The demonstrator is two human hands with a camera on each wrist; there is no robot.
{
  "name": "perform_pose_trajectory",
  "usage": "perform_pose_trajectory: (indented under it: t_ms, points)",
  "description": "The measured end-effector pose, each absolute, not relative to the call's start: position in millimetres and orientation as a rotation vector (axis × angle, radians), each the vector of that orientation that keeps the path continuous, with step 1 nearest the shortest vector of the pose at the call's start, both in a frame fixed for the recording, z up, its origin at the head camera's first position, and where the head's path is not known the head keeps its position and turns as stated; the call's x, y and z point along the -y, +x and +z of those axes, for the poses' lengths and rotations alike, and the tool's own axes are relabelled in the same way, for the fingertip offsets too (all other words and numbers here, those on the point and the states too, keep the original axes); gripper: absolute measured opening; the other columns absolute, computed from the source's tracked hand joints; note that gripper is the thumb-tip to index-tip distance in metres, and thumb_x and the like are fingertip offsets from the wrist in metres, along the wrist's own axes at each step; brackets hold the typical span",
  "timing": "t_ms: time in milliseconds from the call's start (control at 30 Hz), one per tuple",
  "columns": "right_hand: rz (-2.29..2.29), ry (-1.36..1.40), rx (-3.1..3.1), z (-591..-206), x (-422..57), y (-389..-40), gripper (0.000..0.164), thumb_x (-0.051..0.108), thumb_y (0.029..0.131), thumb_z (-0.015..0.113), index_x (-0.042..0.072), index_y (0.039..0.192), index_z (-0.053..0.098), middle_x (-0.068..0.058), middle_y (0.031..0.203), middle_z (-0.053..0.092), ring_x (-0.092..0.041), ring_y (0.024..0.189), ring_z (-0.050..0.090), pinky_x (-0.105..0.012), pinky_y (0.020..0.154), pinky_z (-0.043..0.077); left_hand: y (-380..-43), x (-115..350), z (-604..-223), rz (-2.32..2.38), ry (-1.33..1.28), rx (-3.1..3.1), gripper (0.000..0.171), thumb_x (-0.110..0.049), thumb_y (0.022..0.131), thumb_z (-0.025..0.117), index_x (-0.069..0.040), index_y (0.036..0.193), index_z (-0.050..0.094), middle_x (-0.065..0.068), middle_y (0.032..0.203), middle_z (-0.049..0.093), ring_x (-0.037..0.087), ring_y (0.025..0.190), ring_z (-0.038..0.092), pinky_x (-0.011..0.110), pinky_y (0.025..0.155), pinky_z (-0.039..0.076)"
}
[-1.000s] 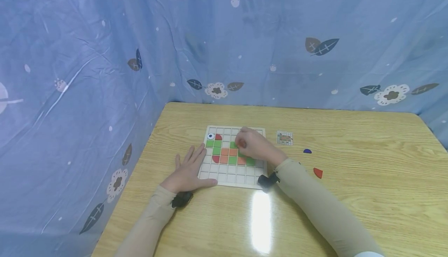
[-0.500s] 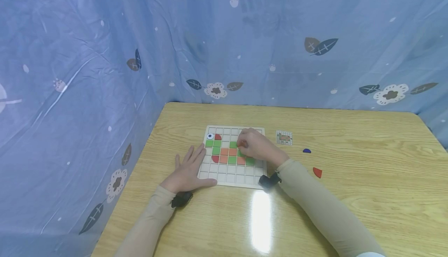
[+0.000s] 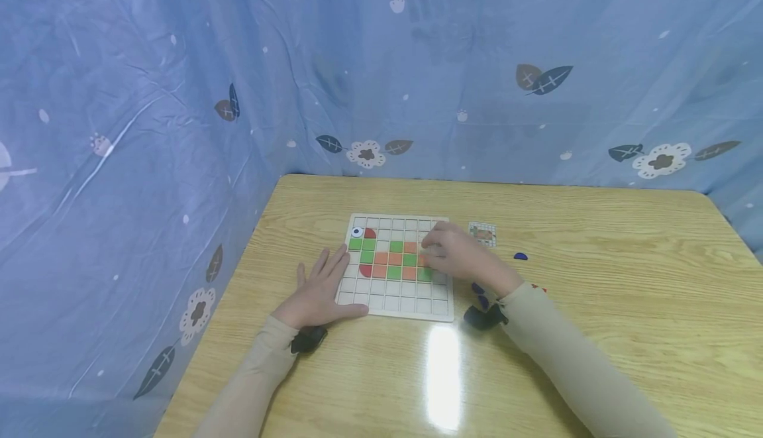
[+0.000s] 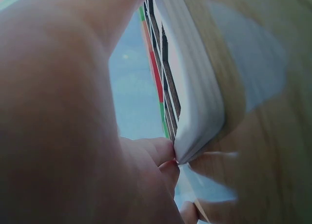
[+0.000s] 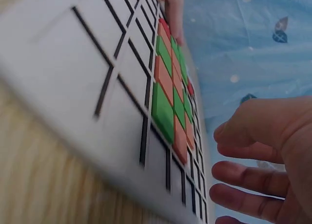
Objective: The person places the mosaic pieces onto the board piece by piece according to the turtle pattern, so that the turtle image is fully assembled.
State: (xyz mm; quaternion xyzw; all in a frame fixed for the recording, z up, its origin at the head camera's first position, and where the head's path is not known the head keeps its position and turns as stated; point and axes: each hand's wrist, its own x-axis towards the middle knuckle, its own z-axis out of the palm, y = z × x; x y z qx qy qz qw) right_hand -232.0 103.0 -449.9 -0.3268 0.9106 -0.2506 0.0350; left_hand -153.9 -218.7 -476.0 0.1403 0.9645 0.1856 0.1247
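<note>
A white grid board [image 3: 393,306] lies on the table with green, orange and red tiles in its cells. A white disc with a dark dot [image 3: 356,232] sits near its upper left corner, beside a red quarter-round tile [image 3: 370,233]. My left hand [image 3: 318,295] lies spread along the board's left side, thumb at the lower edge and fingertips at the rim. Over the right side of the board is my right hand [image 3: 460,254], its fingers loosely bent. Nothing shows between those fingers [image 5: 248,177] in the right wrist view. An orange tile [image 3: 410,247] fills the cell beside a green one [image 3: 396,246].
A small picture card [image 3: 483,233] lies beyond the board's right edge. Near it is a dark blue half-round piece [image 3: 520,256], and more blue pieces [image 3: 477,288] lie by my right wrist. A red piece [image 3: 539,287] is mostly covered by the sleeve. Blue curtains stand behind.
My right hand has let go of the orange tile, now in its cell, and moved right. Blue pieces beside the board have come into view. The left hand stays put.
</note>
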Motion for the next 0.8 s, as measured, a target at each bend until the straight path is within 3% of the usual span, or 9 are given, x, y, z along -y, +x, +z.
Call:
perform_pose_trajectory:
  t_ms: [167, 400, 633, 800]
  points:
    - [-0.766, -1.004, -2.882, -451, -132, -219, 0.02, 0.014, 0.094, 0.074, 0.005, 0.111, 0.076, -0.008, 0.109, 0.07, -0.022, 0.093, 0.066, -0.045, 0.084, 0.057, -154, 219, -477, 0.543, 0.413, -2.815, 0.12, -0.074, 0.082, 0.071, -0.009, 0.168, 0.018, 0.004, 0.177, 0.006, 0.043, 0.162, 0.002, 0.081, 0.116, -0.003]
    - [-0.753, -0.907, -2.921, -451, -176, -203, 0.024, 0.01, 0.092, 0.071, 0.002, 0.115, 0.074, -0.023, 0.132, 0.067, -0.042, 0.121, 0.065, -0.053, 0.095, 0.057, -154, 219, -476, 0.545, 0.413, -2.81, 0.12, -0.073, 0.083, 0.071, -0.008, 0.168, 0.017, 0.005, 0.177, 0.005, 0.043, 0.162, 0.001, 0.082, 0.115, -0.003]
    - [-0.705, -0.933, -2.995, -450, -218, -188, 0.023, 0.003, 0.087, 0.075, 0.002, 0.111, 0.074, -0.014, 0.11, 0.069, -0.028, 0.094, 0.069, -0.046, 0.079, 0.059, -154, 219, -477, 0.545, 0.41, -2.814, 0.121, -0.074, 0.082, 0.071, -0.008, 0.168, 0.017, 0.004, 0.177, 0.005, 0.043, 0.162, 0.001, 0.082, 0.115, -0.002]
    - [-0.672, -0.903, -3.02, -452, -242, -177, 0.026, -0.003, 0.085, 0.074, 0.002, 0.11, 0.075, -0.01, 0.106, 0.069, -0.02, 0.086, 0.065, -0.04, 0.073, 0.057, -153, 219, -476, 0.562, 0.411, -2.815, 0.12, -0.072, 0.082, 0.073, -0.007, 0.167, 0.018, 0.005, 0.177, 0.007, 0.043, 0.162, 0.003, 0.082, 0.115, -0.002]
